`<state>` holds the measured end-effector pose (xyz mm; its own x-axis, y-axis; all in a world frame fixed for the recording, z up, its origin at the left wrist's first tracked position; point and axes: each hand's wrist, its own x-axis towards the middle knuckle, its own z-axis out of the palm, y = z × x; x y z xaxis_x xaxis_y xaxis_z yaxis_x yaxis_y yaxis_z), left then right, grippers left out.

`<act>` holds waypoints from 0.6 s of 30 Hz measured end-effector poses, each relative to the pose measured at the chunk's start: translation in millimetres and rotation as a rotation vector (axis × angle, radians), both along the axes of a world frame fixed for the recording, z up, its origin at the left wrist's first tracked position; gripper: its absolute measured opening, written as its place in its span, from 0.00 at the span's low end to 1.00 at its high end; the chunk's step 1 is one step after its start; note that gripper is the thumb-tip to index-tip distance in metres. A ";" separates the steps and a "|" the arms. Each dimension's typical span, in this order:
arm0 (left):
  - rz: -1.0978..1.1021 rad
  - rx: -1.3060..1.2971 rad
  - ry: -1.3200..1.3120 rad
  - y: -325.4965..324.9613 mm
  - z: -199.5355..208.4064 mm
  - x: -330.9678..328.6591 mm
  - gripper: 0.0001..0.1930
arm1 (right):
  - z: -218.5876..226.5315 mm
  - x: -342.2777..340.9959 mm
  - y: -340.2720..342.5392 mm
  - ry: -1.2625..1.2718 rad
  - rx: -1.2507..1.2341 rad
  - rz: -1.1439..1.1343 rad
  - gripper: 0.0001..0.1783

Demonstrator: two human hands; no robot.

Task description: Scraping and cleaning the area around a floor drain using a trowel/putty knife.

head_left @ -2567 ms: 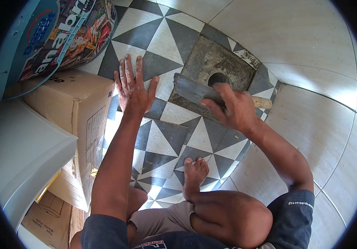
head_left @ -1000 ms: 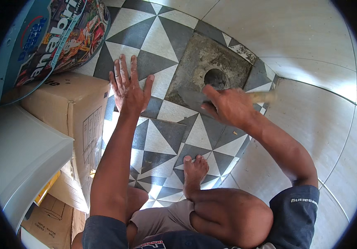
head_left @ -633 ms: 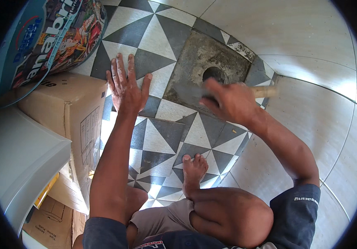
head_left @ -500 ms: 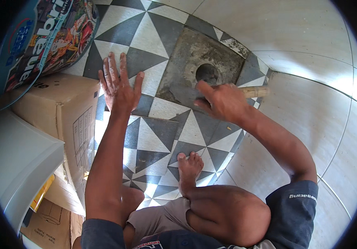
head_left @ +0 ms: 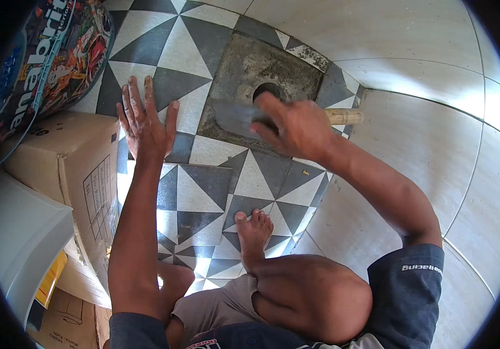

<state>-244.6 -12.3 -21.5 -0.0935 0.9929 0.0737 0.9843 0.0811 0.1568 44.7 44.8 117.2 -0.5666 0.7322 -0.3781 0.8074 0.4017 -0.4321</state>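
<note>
My left hand (head_left: 144,122) lies flat with spread fingers on the black-and-white patterned floor tiles (head_left: 189,93). In my right hand (head_left: 299,128) is a trowel (head_left: 231,118); its pale wooden handle sticks out to the right of my fist, and its thin grey metal blade points left. The blade is over the near-left part of a rough bare cement square (head_left: 288,72) set among the tiles. A round dark hole (head_left: 267,90) opens in that square, partly hidden by my right hand. Whether the blade touches the cement I cannot tell.
Large pale tiles (head_left: 404,136) cover the wall and surface at right. At left stand a colourful printed bucket (head_left: 67,58) with a thin blue handle, a cardboard box (head_left: 87,163) and a grey-white plastic thing (head_left: 26,224). My bare foot (head_left: 254,232) rests on the floor tiles.
The view has shifted slightly, moving the scene left. The trowel blade shows more plainly left of my right hand. My left hand stays flat on the tiles.
</note>
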 end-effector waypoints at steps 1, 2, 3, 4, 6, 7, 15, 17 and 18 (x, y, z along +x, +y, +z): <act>0.002 -0.015 -0.003 0.9 0.0 0.6 0.40 | -1.5 -0.2 -2.4 -0.101 -0.034 0.078 0.18; 0.004 -0.030 -0.007 1.2 0.0 0.2 0.41 | -2.1 -0.6 -3.6 -0.201 -0.067 0.156 0.18; 0.004 -0.031 -0.004 0.6 0.1 -1.1 0.41 | -1.4 0.4 -0.6 -0.198 -0.068 0.156 0.18; 0.002 -0.023 -0.002 -0.2 0.1 -2.7 0.41 | 4.2 -1.9 6.9 -0.213 -0.069 0.176 0.19; 0.000 -0.017 0.005 -1.1 -0.4 -4.8 0.41 | 4.5 -2.0 7.7 -0.223 -0.071 0.197 0.20; -0.006 -0.005 -0.008 -0.3 -0.4 -4.2 0.41 | 1.1 -0.6 2.3 -0.067 -0.034 0.051 0.19; -0.004 -0.017 -0.014 -0.6 2.0 -3.2 0.40 | 1.9 -6.5 6.5 -0.133 -0.020 0.076 0.20; 0.008 -0.043 -0.019 0.9 1.6 -2.5 0.41 | 1.1 -12.3 4.3 -0.025 0.039 -0.010 0.20; 0.008 -0.043 -0.015 -0.1 2.0 -3.1 0.41 | -4.4 -14.1 0.6 -0.021 0.038 -0.010 0.20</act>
